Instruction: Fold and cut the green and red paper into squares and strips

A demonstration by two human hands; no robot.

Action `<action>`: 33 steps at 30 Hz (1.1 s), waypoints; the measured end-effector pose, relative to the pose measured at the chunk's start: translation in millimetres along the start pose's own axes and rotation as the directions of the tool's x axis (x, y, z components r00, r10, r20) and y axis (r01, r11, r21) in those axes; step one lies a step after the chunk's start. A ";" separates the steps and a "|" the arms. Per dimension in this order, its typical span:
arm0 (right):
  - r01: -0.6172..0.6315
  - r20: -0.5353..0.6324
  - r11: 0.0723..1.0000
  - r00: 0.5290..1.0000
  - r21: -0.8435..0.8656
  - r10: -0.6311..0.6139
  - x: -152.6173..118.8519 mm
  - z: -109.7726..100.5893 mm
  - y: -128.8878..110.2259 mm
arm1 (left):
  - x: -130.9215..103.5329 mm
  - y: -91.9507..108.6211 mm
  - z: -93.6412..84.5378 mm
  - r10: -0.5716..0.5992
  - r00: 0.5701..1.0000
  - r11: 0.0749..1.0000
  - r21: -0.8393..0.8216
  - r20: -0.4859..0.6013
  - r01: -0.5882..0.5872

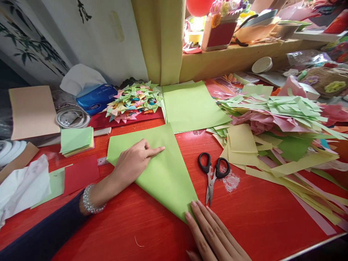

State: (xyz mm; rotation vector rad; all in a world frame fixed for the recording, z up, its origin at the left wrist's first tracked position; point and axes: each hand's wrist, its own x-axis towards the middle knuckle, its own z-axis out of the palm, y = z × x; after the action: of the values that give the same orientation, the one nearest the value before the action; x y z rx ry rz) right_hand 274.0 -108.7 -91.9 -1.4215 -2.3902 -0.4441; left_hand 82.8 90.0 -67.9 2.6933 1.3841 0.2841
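Note:
A light green sheet of paper [165, 170], folded over into a pointed shape, lies on the red table under both hands. My left hand [136, 159], with a beaded bracelet at the wrist, rests on its upper part; the index finger is stretched out and the other fingers are curled. My right hand [210, 232] is flat, its fingertips touching the sheet's lower right corner. Just right of the sheet lie black-handled scissors [213, 175], blades slightly apart. Behind it is a stack of larger green sheets [193, 105].
Paper strips and scraps [285, 141] heap up on the right. Folded paper pieces [136, 101] are piled at the back, beside a blue tissue pack [96, 98]. To the left lie small green squares [76, 140], a red paper piece [81, 174] and crumpled tissue [25, 188].

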 end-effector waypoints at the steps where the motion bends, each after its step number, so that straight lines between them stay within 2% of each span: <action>1: -0.001 0.003 1.000 1.000 -0.003 0.001 -0.1 0.0 -0.1 | 0.0 0.2 -0.1 0.000 1.000 1.000 0.002 -0.002 0.000; 33: -0.003 -0.003 1.000 1.000 -0.024 0.003 0.2 1.4 -1.6 | -0.4 3.2 -2.4 -0.018 1.000 0.999 0.037 0.008 0.018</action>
State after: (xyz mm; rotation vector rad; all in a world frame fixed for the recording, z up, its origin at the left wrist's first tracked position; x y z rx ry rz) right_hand 272.4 -108.7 -93.2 -1.4333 -2.3878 -0.4754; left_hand 84.6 87.8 -65.0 2.7061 1.4245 0.2476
